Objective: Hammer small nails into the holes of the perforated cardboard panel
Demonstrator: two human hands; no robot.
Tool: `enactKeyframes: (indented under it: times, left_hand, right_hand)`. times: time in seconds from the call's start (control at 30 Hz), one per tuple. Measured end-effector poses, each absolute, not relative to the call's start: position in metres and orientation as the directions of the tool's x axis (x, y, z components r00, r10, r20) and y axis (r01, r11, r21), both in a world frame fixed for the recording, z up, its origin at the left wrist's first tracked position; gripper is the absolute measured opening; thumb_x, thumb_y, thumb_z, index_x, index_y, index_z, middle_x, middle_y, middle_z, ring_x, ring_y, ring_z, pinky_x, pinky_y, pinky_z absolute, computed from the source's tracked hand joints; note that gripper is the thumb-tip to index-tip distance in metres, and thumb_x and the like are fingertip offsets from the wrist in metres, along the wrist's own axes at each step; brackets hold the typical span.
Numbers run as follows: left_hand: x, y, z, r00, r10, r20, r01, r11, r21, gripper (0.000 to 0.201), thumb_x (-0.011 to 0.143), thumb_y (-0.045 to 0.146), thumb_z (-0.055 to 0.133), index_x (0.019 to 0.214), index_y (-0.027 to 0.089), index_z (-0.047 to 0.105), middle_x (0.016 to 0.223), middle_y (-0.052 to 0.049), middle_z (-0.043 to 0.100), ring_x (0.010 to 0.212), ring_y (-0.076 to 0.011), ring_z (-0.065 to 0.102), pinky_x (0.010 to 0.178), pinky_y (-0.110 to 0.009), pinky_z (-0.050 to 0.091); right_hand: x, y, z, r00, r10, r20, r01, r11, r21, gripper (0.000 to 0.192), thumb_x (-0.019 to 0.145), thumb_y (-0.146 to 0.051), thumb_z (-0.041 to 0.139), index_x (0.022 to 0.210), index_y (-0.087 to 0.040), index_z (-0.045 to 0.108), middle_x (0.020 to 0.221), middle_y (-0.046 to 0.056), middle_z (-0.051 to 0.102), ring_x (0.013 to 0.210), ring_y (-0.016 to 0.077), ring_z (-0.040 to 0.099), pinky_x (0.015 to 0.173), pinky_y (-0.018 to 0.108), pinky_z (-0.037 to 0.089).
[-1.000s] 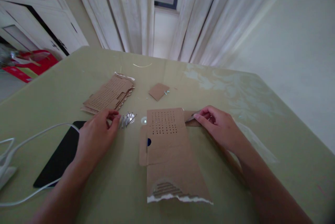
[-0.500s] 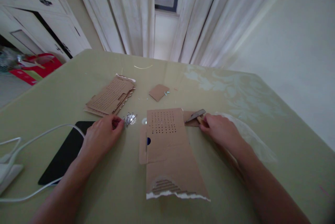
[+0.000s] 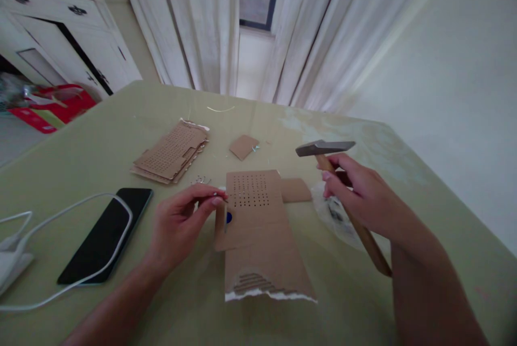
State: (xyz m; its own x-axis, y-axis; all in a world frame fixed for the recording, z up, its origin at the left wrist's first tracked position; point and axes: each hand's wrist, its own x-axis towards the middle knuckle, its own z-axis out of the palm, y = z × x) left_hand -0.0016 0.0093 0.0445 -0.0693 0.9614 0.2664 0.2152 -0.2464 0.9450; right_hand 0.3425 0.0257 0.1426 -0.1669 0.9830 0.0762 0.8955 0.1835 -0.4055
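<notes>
My right hand (image 3: 359, 189) is wrapped round the wooden handle of a hammer (image 3: 369, 243), its dark metal head raised above the table. Thumb and fingers of my left hand (image 3: 183, 222) pinch a thin nail (image 3: 225, 200), mostly hidden by the fingertips. That pinch is at the left edge of a brown cardboard sheet (image 3: 258, 233), just beside its rows of small punched holes. The sheet lies flat, with a torn white near edge and a dark blue spot on its left side. Behind my left hand lie several loose nails (image 3: 201, 179), partly covered.
Folded perforated cardboard (image 3: 172, 152) lies at the back left, a small cardboard square (image 3: 244, 146) at the back centre. A black phone (image 3: 105, 238) with a white cable (image 3: 130, 216) is left. A clear plastic bag (image 3: 335, 216) lies beneath my right hand.
My right hand has lifted the hammer off the table. My left hand has moved right from the nail pile to the cardboard's left edge, with a nail in its fingertips.
</notes>
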Motion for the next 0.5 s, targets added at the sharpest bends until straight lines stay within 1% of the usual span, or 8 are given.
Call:
enactKeyframes:
  times: [0.03,0.07,0.1,0.17,0.27,0.37,0.5]
  left_hand:
    - [0.001,0.008,0.044,-0.047,0.961,0.272,0.217,-0.255,0.942,0.007,0.094,0.030,0.081,0.093,0.026,0.087,0.093,-0.002,0.087,0.082,-0.0178,0.080,0.075,-0.027,0.064]
    - [0.003,0.007,0.043,-0.028,0.962,0.270,0.222,-0.258,0.940,0.008,0.094,0.030,0.081,0.094,0.027,0.088,0.091,-0.001,0.087,0.080,-0.0173,0.080,0.073,-0.026,0.064]
    - [0.004,0.007,0.042,-0.016,0.964,0.267,0.226,-0.256,0.940,0.009,0.095,0.030,0.080,0.094,0.028,0.089,0.091,-0.001,0.087,0.079,-0.0170,0.079,0.072,-0.026,0.063]
    - [0.004,0.008,0.040,0.001,0.967,0.256,0.234,-0.249,0.940,0.010,0.095,0.029,0.079,0.094,0.028,0.089,0.090,-0.001,0.087,0.078,-0.0172,0.079,0.072,-0.027,0.063]
    - [0.003,0.009,0.039,0.027,0.966,0.255,0.245,-0.254,0.936,0.011,0.095,0.029,0.078,0.093,0.027,0.089,0.088,-0.002,0.086,0.077,-0.0175,0.079,0.070,-0.027,0.062]
    - [0.002,0.007,0.040,0.046,0.965,0.259,0.268,-0.262,0.927,0.013,0.096,0.027,0.076,0.094,0.027,0.088,0.088,-0.001,0.085,0.076,-0.0167,0.078,0.070,-0.026,0.061]
    - [0.002,0.005,0.040,0.047,0.957,0.287,0.295,-0.287,0.911,0.014,0.096,0.025,0.076,0.093,0.030,0.089,0.087,0.001,0.085,0.075,-0.0156,0.076,0.071,-0.025,0.060]
  right_hand:
    - [0.338,0.022,0.151,-0.184,0.972,0.143,0.873,0.229,-0.430,0.027,0.113,-0.044,0.047,0.121,-0.024,0.063,0.085,0.003,0.074,0.076,0.0243,0.068,0.074,0.036,0.047]
    - [0.332,0.019,0.158,-0.211,0.958,0.192,0.862,0.275,-0.427,0.026,0.114,-0.043,0.047,0.121,-0.024,0.064,0.087,0.004,0.074,0.077,0.0246,0.068,0.074,0.036,0.047]
    - [0.326,0.017,0.163,-0.249,0.948,0.200,0.850,0.313,-0.423,0.027,0.115,-0.044,0.046,0.121,-0.025,0.065,0.091,0.005,0.075,0.079,0.0249,0.068,0.074,0.037,0.047]
    - [0.314,0.013,0.169,-0.298,0.934,0.197,0.831,0.355,-0.427,0.028,0.117,-0.045,0.047,0.113,-0.026,0.066,0.091,0.005,0.075,0.079,0.0243,0.067,0.074,0.037,0.046]
    - [0.303,0.012,0.167,-0.398,0.912,0.101,0.820,0.403,-0.406,0.030,0.118,-0.043,0.047,0.105,-0.025,0.067,0.095,0.005,0.076,0.084,0.0241,0.069,0.078,0.037,0.046]
    - [0.301,0.010,0.159,-0.463,0.887,-0.003,0.831,0.433,-0.348,0.033,0.120,-0.041,0.044,0.104,-0.024,0.067,0.100,0.006,0.077,0.089,0.0256,0.070,0.081,0.039,0.047]
    - [0.302,0.010,0.151,-0.501,0.862,-0.074,0.840,0.464,-0.282,0.032,0.120,-0.037,0.044,0.115,-0.023,0.072,0.106,0.008,0.079,0.093,0.0279,0.073,0.086,0.041,0.048]
